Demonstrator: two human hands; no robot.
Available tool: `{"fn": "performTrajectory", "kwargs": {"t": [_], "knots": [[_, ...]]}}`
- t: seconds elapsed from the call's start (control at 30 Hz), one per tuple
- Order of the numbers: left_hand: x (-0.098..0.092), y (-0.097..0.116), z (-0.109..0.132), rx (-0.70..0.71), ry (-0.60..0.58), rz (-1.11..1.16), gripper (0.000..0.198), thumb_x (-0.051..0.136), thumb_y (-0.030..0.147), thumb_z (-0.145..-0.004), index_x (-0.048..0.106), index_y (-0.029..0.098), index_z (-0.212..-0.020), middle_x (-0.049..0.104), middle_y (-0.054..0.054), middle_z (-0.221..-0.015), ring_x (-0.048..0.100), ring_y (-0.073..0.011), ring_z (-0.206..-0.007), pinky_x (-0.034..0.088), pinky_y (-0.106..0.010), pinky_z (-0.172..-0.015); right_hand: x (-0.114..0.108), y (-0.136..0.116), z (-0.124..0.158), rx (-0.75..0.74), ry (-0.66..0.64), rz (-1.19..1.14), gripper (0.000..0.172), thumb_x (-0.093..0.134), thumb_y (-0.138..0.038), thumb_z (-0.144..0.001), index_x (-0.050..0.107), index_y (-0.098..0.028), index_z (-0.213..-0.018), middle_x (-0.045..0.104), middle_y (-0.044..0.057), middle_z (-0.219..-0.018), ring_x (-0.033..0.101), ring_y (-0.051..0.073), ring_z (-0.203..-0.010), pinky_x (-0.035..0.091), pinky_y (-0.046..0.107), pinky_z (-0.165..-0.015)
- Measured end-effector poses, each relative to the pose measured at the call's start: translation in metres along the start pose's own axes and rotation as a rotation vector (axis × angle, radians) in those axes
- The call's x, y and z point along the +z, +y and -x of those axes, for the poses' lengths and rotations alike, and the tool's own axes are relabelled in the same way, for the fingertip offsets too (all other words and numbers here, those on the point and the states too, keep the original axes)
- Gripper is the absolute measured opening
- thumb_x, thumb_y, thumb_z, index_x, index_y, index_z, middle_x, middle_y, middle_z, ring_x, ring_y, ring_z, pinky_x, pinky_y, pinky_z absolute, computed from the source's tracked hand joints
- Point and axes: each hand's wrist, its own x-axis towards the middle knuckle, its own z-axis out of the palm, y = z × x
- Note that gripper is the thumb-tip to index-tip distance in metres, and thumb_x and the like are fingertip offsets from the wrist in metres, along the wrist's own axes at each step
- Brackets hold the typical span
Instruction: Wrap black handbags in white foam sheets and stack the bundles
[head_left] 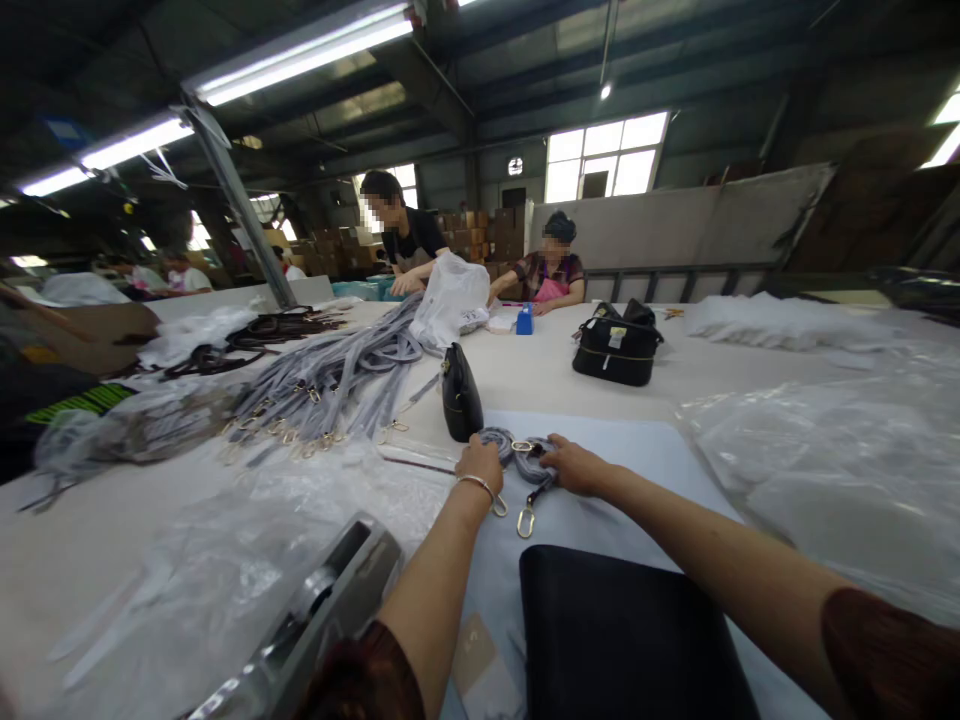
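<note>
My left hand (480,466) is closed around a coiled bag strap (496,437) in greyish wrapping, a gold clasp showing below the fingers. On its right, my right hand (577,466) grips the edge of another coiled loop (529,462), with thumb and fingers pinched on it. A gold clasp (526,521) on a short dark end hangs from that loop onto the pale sheet. Whether both loops belong to one strap I cannot tell. Close behind my left hand stands a small black bag (461,392). A larger black bag (622,630) lies nearest me, between my forearms.
Grey-wrapped straps (330,375) with gold clasps pile up at left. Clear plastic bags (847,450) spread over the right side. A grey metal tape dispenser (322,600) sits by my left forearm. Another black bag (616,345) and two co-workers (409,235) are across the table.
</note>
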Motion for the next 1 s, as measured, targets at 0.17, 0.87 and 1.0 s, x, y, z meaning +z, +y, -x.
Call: {"fn": "performTrajectory", "kwargs": {"t": [0.17, 0.87, 1.0], "knots": [[-0.019, 0.007, -0.003, -0.015, -0.022, -0.036, 0.03, 0.062, 0.019, -0.085, 0.071, 0.011, -0.113, 0.055, -0.021, -0.128, 0.064, -0.0315, -0.109, 0.052, -0.036, -0.092, -0.013, 0.004, 0.002, -0.167, -0.007, -0.06, 0.023, 0.067, -0.011, -0.077, 0.077, -0.017, -0.097, 0.039, 0.015, -0.152, 0.063, 0.03, -0.112, 0.046, 0.042, -0.103], [-0.094, -0.051, -0.039, -0.092, 0.237, 0.148, 0.043, 0.064, 0.047, -0.086, 0.065, 0.017, -0.117, 0.07, -0.015, -0.115, 0.064, -0.0258, -0.112, 0.049, -0.031, -0.097, -0.022, -0.081, 0.023, -0.172, 0.019, -0.27, 0.059, 0.072, -0.029, -0.083, 0.059, -0.015, -0.139, 0.033, 0.019, -0.158, 0.039, 0.032, -0.142, 0.03, 0.044, -0.118], [-0.069, -0.031, -0.056, -0.186, 0.337, 0.261, 0.057, 0.066, 0.044, -0.085, 0.052, 0.008, -0.128, 0.062, -0.022, -0.124, 0.062, -0.0286, -0.116, 0.048, -0.034, -0.098, -0.016, -0.019, 0.026, 0.021, -0.01, -0.082, 0.059, 0.066, -0.023, -0.086, 0.055, -0.009, -0.141, 0.041, 0.021, -0.153, 0.044, 0.031, -0.138, 0.032, 0.04, -0.116]]}}
